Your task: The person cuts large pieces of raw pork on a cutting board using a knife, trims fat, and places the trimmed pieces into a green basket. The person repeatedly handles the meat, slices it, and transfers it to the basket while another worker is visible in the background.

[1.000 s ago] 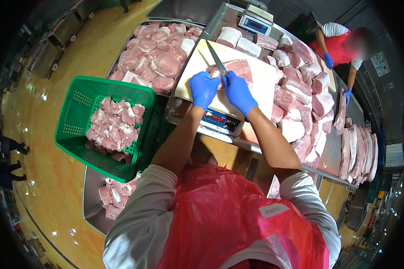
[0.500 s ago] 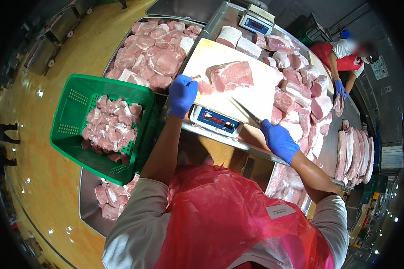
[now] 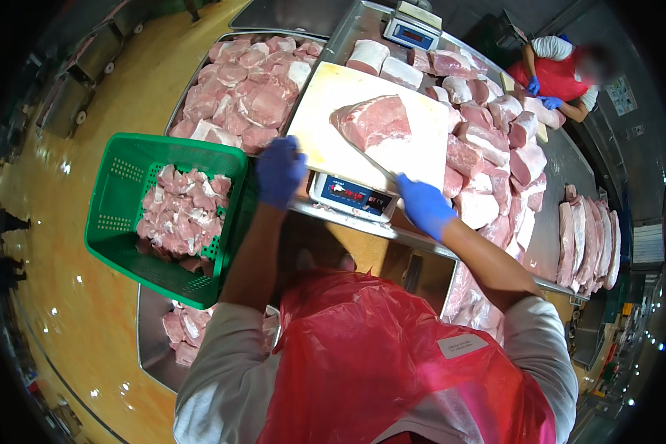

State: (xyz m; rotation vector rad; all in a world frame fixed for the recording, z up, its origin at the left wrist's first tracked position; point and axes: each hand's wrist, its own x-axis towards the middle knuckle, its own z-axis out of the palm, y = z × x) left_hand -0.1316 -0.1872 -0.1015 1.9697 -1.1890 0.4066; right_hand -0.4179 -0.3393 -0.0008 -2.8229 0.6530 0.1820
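My left hand (image 3: 280, 172), in a blue glove and slightly blurred, is curled beside the lower left edge of the white cutting board (image 3: 325, 100); what it holds is hidden. My right hand (image 3: 425, 205), also gloved, is closed on the handle of a long knife (image 3: 377, 164). The blade lies low across the board, pointing up-left toward a thick piece of pink meat (image 3: 371, 120) in the middle. Under the board's front is a digital scale (image 3: 348, 200).
Trimmings fill part of a green basket (image 3: 107, 237) at left. Meat pieces fill a steel tray (image 3: 251, 96) behind it and cover the right table (image 3: 573, 174). A second scale (image 3: 409, 33) stands behind. A co-worker (image 3: 551, 70) in red apron handles meat at upper right.
My hands parted from around the meat. The small piece by my left hand left the board, and that hand moved left. The knife, first pointing away above the meat, now lies low, pointing up-left.
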